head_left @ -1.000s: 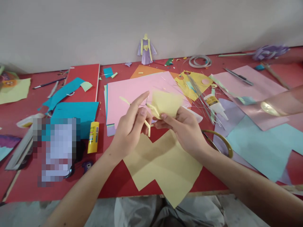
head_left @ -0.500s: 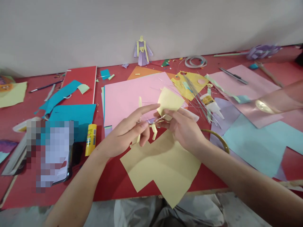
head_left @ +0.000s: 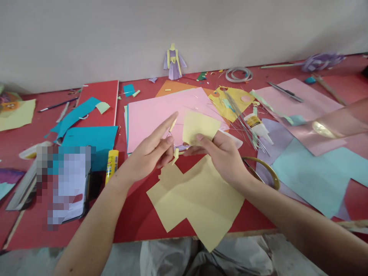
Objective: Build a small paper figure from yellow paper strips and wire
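My left hand [head_left: 149, 153] pinches a thin wire wrapped with a narrow pale yellow paper strip [head_left: 173, 125], index finger stretched out. My right hand [head_left: 221, 153] grips a small pale yellow paper piece [head_left: 199, 128] by its lower edge, thumb on top. Both hands meet above a large pale yellow cut sheet [head_left: 195, 199] lying at the front edge of the red table [head_left: 138, 218]. Behind the hands lies a pink sheet [head_left: 152, 115].
A yellow glue stick [head_left: 111, 166] and a blurred item [head_left: 64, 182] lie left. Thin wires [head_left: 244, 119], a glue bottle [head_left: 257, 125] and scissors handles [head_left: 266, 170] lie right. Another person's forearm [head_left: 339, 122] reaches in at far right. A paper doll [head_left: 173, 61] stands by the wall.
My hands shifted slightly; the small yellow piece turned to face me more squarely, and the strip on the wire moved up beside my left index finger.
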`<state>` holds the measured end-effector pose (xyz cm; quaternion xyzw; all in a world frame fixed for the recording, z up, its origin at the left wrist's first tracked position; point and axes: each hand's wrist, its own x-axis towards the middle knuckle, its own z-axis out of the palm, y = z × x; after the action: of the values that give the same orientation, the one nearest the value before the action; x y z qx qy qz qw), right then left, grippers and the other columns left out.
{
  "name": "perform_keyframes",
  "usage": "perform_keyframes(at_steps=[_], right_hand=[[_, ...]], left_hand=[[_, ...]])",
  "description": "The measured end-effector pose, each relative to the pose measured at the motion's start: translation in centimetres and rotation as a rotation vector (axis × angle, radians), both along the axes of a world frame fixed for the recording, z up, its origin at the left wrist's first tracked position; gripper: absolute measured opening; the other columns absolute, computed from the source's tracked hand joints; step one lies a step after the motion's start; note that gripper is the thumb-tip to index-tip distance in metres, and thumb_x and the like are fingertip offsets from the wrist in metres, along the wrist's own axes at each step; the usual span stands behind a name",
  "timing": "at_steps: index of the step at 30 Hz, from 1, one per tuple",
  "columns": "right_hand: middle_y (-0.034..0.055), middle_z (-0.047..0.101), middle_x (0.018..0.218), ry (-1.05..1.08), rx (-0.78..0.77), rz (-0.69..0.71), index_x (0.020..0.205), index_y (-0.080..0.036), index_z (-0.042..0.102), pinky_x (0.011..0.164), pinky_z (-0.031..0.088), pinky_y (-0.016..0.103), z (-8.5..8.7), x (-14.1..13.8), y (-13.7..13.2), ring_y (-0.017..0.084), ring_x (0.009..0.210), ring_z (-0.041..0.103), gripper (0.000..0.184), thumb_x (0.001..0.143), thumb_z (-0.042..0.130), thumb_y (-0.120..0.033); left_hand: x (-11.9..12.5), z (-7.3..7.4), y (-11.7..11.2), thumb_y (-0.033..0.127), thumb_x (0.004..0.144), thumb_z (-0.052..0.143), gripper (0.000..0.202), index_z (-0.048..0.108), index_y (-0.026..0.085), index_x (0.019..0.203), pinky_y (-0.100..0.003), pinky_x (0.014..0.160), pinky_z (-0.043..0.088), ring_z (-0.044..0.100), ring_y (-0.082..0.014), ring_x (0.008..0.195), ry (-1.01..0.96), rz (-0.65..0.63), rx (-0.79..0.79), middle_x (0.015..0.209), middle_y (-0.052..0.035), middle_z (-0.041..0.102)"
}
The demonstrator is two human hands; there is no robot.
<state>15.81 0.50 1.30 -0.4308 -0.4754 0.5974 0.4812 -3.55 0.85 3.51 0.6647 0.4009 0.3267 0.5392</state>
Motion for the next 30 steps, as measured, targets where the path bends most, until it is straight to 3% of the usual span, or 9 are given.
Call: perform_keyframes(at_steps=[3,6,11,14,19,23,27,30], right_hand=[[0.0037,0.071,0.092,-0.063,0.051,-0.048,0.09,-0.021,0.064,0.079,0.058,0.034,-0.38,0.14,0.23,0.02,0.086,0.07,0.011,0.087,0.062,-0.031],[0.0031,0.072,0.095,-0.094,0.087,-0.001,0.093,-0.022,0.067,0.088,0.055,0.036,-0.56,0.15,0.25,0.02,0.093,0.069,0.012,0.089,0.061,-0.031],[0.0032,0.072,0.093,-0.036,0.044,0.106,0.098,-0.022,0.067,0.077,0.059,0.034,-0.47,-0.2,-0.13,0.019,0.082,0.071,0.022,0.09,0.059,-0.041],[0.0031,0.073,0.085,-0.032,0.024,0.1,0.094,-0.021,0.068,0.07,0.06,0.033,-0.31,-0.3,-0.28,0.019,0.073,0.071,0.031,0.09,0.056,-0.049],[0.0035,0.074,0.093,-0.075,0.073,0.117,0.1,-0.021,0.068,0.078,0.059,0.033,-0.28,-0.13,-0.39,0.019,0.083,0.071,0.029,0.086,0.063,-0.046],[0.0025,0.074,0.081,-0.101,0.037,0.135,0.094,-0.018,0.067,0.072,0.059,0.03,-0.34,0.05,-0.48,0.016,0.072,0.071,0.021,0.085,0.066,-0.037],[0.0017,0.072,0.072,-0.132,0.057,0.133,0.089,-0.017,0.068,0.069,0.058,0.03,-0.26,0.07,-0.42,0.016,0.067,0.069,0.02,0.083,0.069,-0.036],[0.0017,0.072,0.072,-0.139,0.059,0.143,0.087,-0.017,0.069,0.07,0.057,0.031,-0.18,0.02,-0.28,0.016,0.068,0.069,0.02,0.082,0.07,-0.036]], left_hand=[[-0.01,-0.03,0.02,0.036,0.1,0.041,0.05,0.032,0.031,0.148,-0.022,0.044,0.034,0.036,-0.0106,0.049,-0.007,-0.015,-0.043,0.059,0.0047,0.037],[-0.01,-0.22,0.14,0.037,0.099,0.045,0.051,0.033,0.029,0.148,-0.02,0.043,0.03,0.03,-0.0097,0.049,-0.008,-0.002,-0.066,0.061,0.0054,0.032],[-0.06,-0.48,0.43,0.036,0.097,0.049,0.052,0.034,0.031,0.146,-0.02,0.045,0.032,0.031,-0.0102,0.05,0.01,0.052,-0.038,0.059,0.0059,0.032],[-0.01,-0.38,0.43,0.033,0.097,0.048,0.052,0.034,0.03,0.147,-0.022,0.047,0.034,0.034,-0.011,0.049,0.045,0.053,0.01,0.057,0.006,0.033],[0.17,-0.18,0.32,0.031,0.099,0.044,0.044,0.041,0.027,0.142,-0.022,0.051,0.038,0.04,-0.0107,0.051,0.133,-0.004,0.024,0.058,0.0052,0.037],[0.18,0.0,0.38,0.033,0.099,0.044,0.032,0.053,0.024,0.128,-0.022,0.055,0.04,0.044,-0.0097,0.055,0.15,-0.008,0.03,0.063,0.0034,0.045],[0.11,0.2,0.37,0.031,0.098,0.045,0.02,0.061,0.019,0.094,-0.022,0.058,0.043,0.049,-0.0095,0.056,0.178,-0.001,0.07,0.061,0.0029,0.047],[0.07,0.18,0.33,0.032,0.098,0.044,0.021,0.059,0.02,0.092,-0.021,0.06,0.044,0.051,-0.0101,0.059,0.207,0.008,0.102,0.066,0.0018,0.052]])
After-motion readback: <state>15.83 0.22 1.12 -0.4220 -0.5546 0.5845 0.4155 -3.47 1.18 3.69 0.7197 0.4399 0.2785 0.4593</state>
